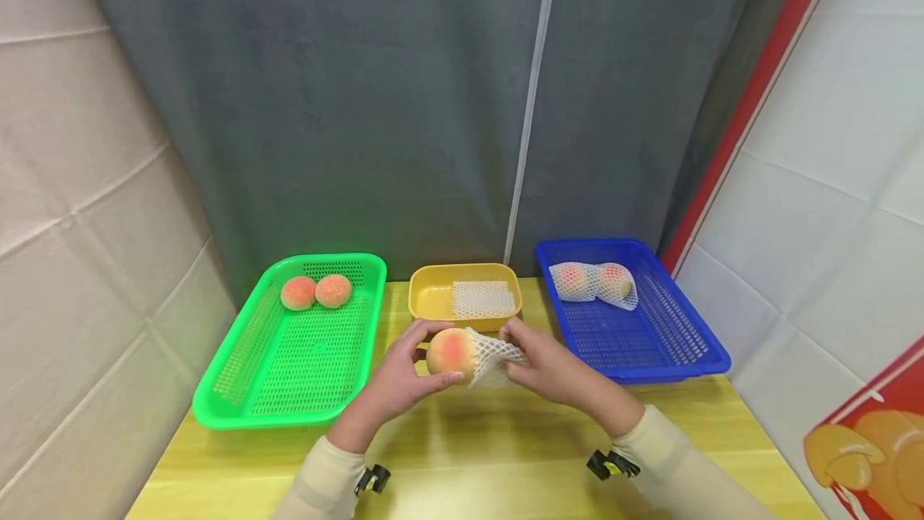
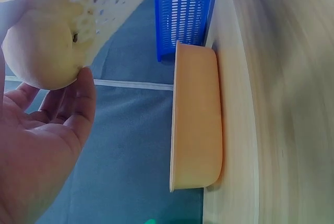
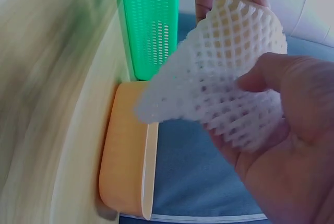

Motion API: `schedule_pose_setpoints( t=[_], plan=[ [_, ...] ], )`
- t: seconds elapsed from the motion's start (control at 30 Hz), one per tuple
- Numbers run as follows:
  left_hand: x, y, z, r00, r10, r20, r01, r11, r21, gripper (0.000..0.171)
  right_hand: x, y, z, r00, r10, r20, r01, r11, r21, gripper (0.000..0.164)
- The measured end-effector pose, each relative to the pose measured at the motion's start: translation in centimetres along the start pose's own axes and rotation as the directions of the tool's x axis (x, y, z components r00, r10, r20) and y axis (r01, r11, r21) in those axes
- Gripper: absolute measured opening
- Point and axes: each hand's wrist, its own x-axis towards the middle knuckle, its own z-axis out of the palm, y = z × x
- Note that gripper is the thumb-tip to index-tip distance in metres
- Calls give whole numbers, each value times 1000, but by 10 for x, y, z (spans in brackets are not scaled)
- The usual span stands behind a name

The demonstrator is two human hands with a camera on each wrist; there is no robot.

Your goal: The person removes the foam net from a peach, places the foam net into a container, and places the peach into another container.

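A peach (image 1: 449, 351) is held above the table by my left hand (image 1: 399, 379), thumb and fingers curled around its side. White foam netting (image 1: 492, 353) covers the peach's right end. My right hand (image 1: 543, 366) pinches the loose part of that netting. In the left wrist view the stem end of the peach (image 2: 47, 38) faces the netting (image 2: 117, 4). The right wrist view shows the foam net (image 3: 209, 85) spread over part of the fruit, its free corner hanging out, with the right thumb (image 3: 255, 78) pressed on it.
A green basket (image 1: 318, 400) on the left holds two peaches (image 1: 316, 292). The yellow tray (image 1: 431, 303) behind my hands contains white foam nets (image 1: 482, 299). On the right, a blue basket (image 1: 650, 343) has two netted peaches (image 1: 593, 283). A grey curtain (image 1: 325, 103) hangs behind.
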Motion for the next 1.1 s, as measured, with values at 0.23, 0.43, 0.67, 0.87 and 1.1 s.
schedule_pose_setpoints(
  t=[0.23, 0.43, 0.67, 0.87, 1.1],
  plan=[
    [-2, -4, -5, 1000, -3, -6, 3, 1000, 7, 64, 0, 4, -1, 998, 24, 58, -20, 998, -63, 36],
    [-4, -5, -7, 1000, -13, -9, 13, 1000, 19, 66, 3, 10, -2, 999, 28, 40, -23, 992, -122, 26],
    [-5, -7, -9, 1000, 15, -12, -15, 1000, 15, 65, 8, 15, -4, 996, 71, 62, -64, 993, -103, 23],
    [-5, -7, -11, 1000, -6, -10, 6, 1000, 8, 64, 18, 15, -11, 995, 63, 79, -45, 978, -205, 22],
    [-5, -7, -15, 1000, -25, -14, 25, 1000, 2, 64, 61, 17, -32, 991, 78, 112, -34, 936, -351, 18]
  ],
)
